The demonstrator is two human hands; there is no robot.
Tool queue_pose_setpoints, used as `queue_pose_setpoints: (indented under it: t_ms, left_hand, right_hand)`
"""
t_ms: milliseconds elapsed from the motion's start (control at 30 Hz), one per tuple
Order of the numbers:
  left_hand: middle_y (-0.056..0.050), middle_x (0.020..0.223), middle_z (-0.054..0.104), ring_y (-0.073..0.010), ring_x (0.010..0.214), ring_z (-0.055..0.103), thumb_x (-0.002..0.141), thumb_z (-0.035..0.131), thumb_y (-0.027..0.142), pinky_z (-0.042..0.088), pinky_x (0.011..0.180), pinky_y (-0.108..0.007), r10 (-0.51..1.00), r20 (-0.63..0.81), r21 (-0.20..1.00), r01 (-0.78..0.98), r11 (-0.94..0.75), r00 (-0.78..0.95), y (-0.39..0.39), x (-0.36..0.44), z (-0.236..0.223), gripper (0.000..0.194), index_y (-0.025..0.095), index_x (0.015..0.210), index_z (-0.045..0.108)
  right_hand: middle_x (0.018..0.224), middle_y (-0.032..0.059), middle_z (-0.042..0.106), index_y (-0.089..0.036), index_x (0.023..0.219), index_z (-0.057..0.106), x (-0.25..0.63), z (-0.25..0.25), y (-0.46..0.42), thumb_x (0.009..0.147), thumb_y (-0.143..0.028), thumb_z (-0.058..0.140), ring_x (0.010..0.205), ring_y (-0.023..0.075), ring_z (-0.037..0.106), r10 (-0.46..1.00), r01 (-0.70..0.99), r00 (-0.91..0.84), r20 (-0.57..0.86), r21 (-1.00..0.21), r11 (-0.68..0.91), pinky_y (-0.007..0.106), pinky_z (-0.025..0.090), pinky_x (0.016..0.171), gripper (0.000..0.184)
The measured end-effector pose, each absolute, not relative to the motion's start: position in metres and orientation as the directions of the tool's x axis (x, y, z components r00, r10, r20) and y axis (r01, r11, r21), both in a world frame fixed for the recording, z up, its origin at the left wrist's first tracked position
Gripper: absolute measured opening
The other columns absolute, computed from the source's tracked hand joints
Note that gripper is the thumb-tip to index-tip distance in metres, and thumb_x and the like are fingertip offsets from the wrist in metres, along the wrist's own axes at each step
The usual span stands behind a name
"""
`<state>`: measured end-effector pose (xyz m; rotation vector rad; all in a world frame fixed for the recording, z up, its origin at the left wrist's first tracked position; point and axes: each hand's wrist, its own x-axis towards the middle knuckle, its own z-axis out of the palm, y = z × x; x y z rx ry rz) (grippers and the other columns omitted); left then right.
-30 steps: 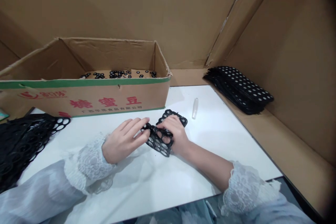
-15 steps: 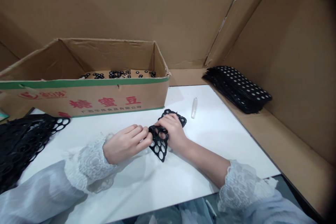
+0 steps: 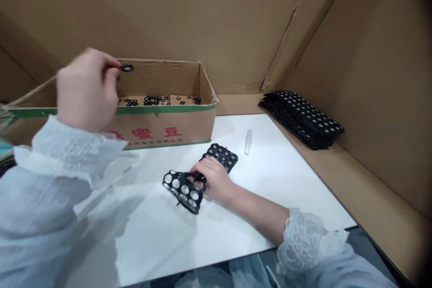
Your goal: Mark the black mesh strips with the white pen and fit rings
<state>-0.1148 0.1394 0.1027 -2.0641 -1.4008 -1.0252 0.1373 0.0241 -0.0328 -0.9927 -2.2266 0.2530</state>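
Observation:
My right hand is closed on a black rubber sheet full of round holes, which lies twisted on the white table. My left hand is raised over the open cardboard box and pinches a small black ring between its fingertips. Several loose black rings lie on the box's floor.
A stack of black sheets with white dots rests on the cardboard ledge at the right. A small clear tube lies on the table behind my right hand. Cardboard walls close in the back and right sides.
My left hand left the sheet and rose up and to the left over the box with a ring in its fingers. The sheet has untwisted, its free end swung left.

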Motion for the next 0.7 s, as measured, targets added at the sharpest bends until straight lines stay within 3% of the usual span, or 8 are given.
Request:
queue_pose_setpoints:
  t_ms: [67, 133, 200, 267, 300, 367, 533, 700]
  left_hand:
    - [0.002, 0.076, 0.059, -0.022, 0.085, 0.06, 0.084, 0.034, 0.044, 0.047, 0.075, -0.039, 0.709, 0.675, -0.105, 0.978, -0.182, 0.204, 0.155, -0.109, 0.114, 0.046, 0.008, 0.079, 0.061]
    - [0.002, 0.073, 0.059, -0.0194, 0.081, 0.061, 0.085, 0.033, 0.044, 0.047, 0.073, -0.036, 0.657, 0.716, -0.21, 0.97, -0.124, 0.239, 0.151, -0.098, 0.113, 0.045, 0.01, 0.08, 0.062]
    - [0.0, 0.079, 0.061, -0.0176, 0.08, 0.06, 0.086, 0.035, 0.038, 0.046, 0.074, -0.034, 0.515, 0.797, -0.225, 0.947, -0.23, 0.315, 0.127, -0.083, 0.098, 0.035, 0.014, 0.089, 0.061]
    - [-0.001, 0.079, 0.063, -0.017, 0.076, 0.059, 0.084, 0.043, 0.032, 0.046, 0.072, -0.031, 0.471, 0.749, -0.213, 0.843, -0.495, 0.466, 0.093, -0.066, 0.072, 0.023, 0.017, 0.086, 0.06]
    - [-0.001, 0.08, 0.064, -0.0163, 0.075, 0.058, 0.083, 0.045, 0.031, 0.045, 0.071, -0.03, 0.475, 0.646, -0.19, 0.728, -0.658, 0.597, 0.075, -0.057, 0.058, 0.02, 0.018, 0.086, 0.059]
    - [-0.004, 0.083, 0.063, -0.0171, 0.074, 0.058, 0.084, 0.044, 0.037, 0.045, 0.067, -0.029, 0.484, 0.458, -0.059, 0.569, -0.82, 0.746, 0.046, -0.042, 0.032, 0.026, 0.016, 0.091, 0.055]
    - [-0.002, 0.075, 0.059, -0.0153, 0.066, 0.057, 0.087, 0.037, 0.037, 0.044, 0.06, -0.027, 0.667, 0.287, 0.25, 0.619, -0.745, 0.687, 0.023, -0.029, 0.001, 0.027, 0.015, 0.101, 0.045]
    - [-0.004, 0.077, 0.058, -0.0162, 0.065, 0.057, 0.087, 0.034, 0.042, 0.045, 0.058, -0.027, 0.59, 0.237, 0.222, 0.548, -0.806, 0.772, 0.023, -0.029, -0.007, 0.031, 0.016, 0.09, 0.05]
  right_hand:
    - [0.071, 0.004, 0.061, -0.016, 0.079, 0.051, 0.136, -0.034, 0.022, 0.072, -0.02, 0.05, 0.068, 0.0152, 0.053, 0.678, 0.559, -0.542, 0.496, -0.39, 0.732, 0.029, 0.035, 0.068, 0.008]
    - [0.07, 0.0037, 0.06, -0.017, 0.08, 0.051, 0.136, -0.036, 0.021, 0.075, -0.026, 0.05, 0.067, 0.0149, 0.053, 0.642, 0.537, -0.584, 0.497, -0.357, 0.765, 0.029, 0.035, 0.068, 0.01]
    - [0.069, 0.0031, 0.06, -0.017, 0.079, 0.05, 0.137, -0.038, 0.021, 0.076, -0.027, 0.049, 0.066, 0.0142, 0.053, 0.621, 0.531, -0.598, 0.508, -0.329, 0.781, 0.029, 0.035, 0.068, 0.01]
    - [0.067, 0.0027, 0.06, -0.018, 0.077, 0.048, 0.137, -0.038, 0.022, 0.076, -0.028, 0.049, 0.064, 0.0141, 0.052, 0.617, 0.539, -0.59, 0.521, -0.314, 0.781, 0.029, 0.035, 0.068, 0.01]
    - [0.066, 0.0027, 0.059, -0.018, 0.076, 0.047, 0.138, -0.039, 0.022, 0.076, -0.028, 0.049, 0.063, 0.0142, 0.052, 0.623, 0.55, -0.574, 0.531, -0.313, 0.774, 0.029, 0.036, 0.068, 0.011]
    - [0.064, 0.0022, 0.057, -0.018, 0.073, 0.043, 0.139, -0.038, 0.022, 0.074, -0.027, 0.049, 0.06, 0.0143, 0.05, 0.646, 0.575, -0.529, 0.55, -0.328, 0.75, 0.029, 0.035, 0.066, 0.011]
    - [0.061, -0.0017, 0.05, -0.02, 0.073, 0.035, 0.14, -0.036, 0.022, 0.062, -0.018, 0.051, 0.055, 0.0123, 0.045, 0.704, 0.601, -0.392, 0.593, -0.414, 0.684, 0.026, 0.036, 0.06, 0.019]
    - [0.059, -0.0026, 0.047, -0.02, 0.072, 0.034, 0.141, -0.034, 0.021, 0.054, -0.011, 0.044, 0.052, 0.0114, 0.043, 0.702, 0.61, -0.365, 0.611, -0.413, 0.676, 0.025, 0.035, 0.058, 0.023]
